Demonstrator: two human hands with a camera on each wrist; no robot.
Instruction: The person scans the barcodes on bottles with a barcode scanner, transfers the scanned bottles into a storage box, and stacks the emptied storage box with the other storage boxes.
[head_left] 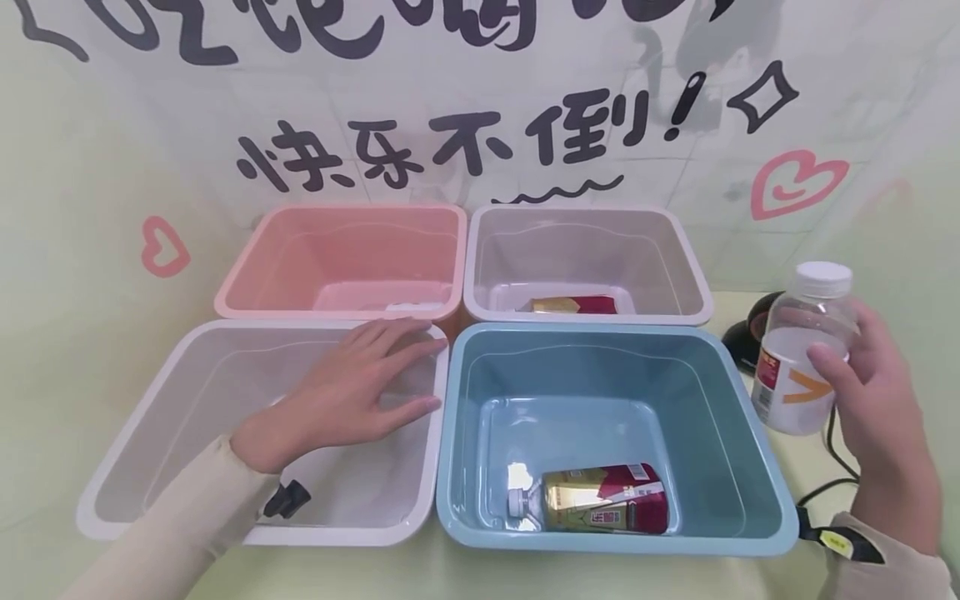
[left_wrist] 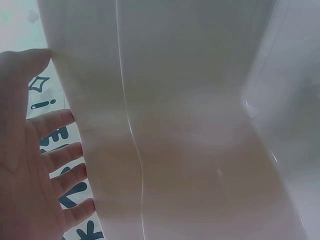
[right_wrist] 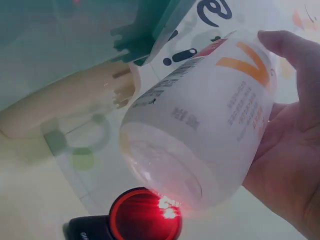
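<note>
My right hand (head_left: 888,400) grips a clear plastic bottle (head_left: 795,379) with a white cap and a white label bearing an orange V. In the right wrist view the bottle (right_wrist: 200,120) is tilted, its base close over a black barcode scanner (right_wrist: 145,215) that shines red onto it. My left hand (head_left: 345,392) reaches over the pale grey front-left bin (head_left: 262,537), fingers extended and holding nothing. In the left wrist view its fingertips are right at the bin's rim. To the right, the blue bin (head_left: 600,542) contains a gold-and-red labelled bottle (head_left: 603,500) on its side.
Behind stand a pink bin (head_left: 345,212) with a small white item (head_left: 412,307) inside and a mauve-grey bin (head_left: 585,215) with a gold-and-red package (head_left: 573,305). Black cable (head_left: 825,487) runs along the table at right. A wall with large lettering closes the back.
</note>
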